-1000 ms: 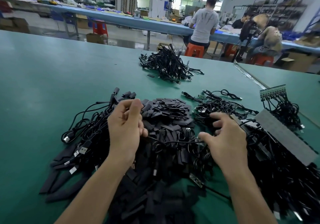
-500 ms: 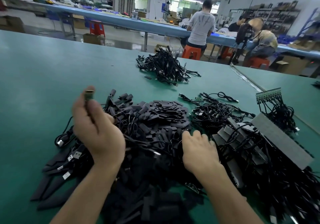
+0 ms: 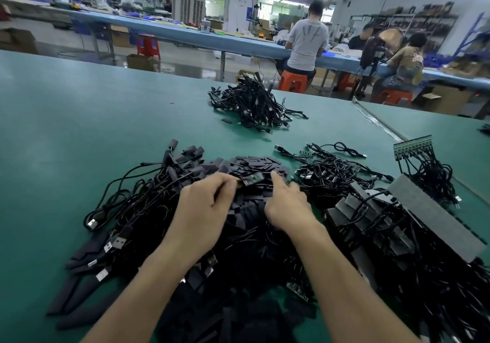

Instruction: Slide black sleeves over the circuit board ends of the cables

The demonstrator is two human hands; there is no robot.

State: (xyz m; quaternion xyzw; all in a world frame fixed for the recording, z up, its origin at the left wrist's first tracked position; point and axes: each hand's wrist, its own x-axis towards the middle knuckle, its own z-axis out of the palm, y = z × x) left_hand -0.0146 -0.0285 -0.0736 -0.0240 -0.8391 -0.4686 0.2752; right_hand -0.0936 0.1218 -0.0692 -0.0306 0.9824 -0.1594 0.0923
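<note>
My left hand [image 3: 205, 207] pinches a cable just behind its small green circuit board end [image 3: 252, 180], held level above a heap of flat black sleeves [image 3: 254, 166]. My right hand [image 3: 287, 200] is right beside it, its fingers reaching into the sleeve heap near the board tip; what they hold is hidden. Sleeved cables with USB plugs [image 3: 119, 242] lie tangled to the left. Bare cables with green boards [image 3: 328, 169] lie to the right.
A separate pile of cables [image 3: 254, 106] sits further back on the green table [image 3: 79, 130]. Grey foam strips [image 3: 434, 215] and a row of green boards [image 3: 412, 145] lie at the right over more cables. People sit at a far blue bench.
My left hand swung right from the left side, bringing the board end over the sleeve heap. My right hand moved up to meet it.
</note>
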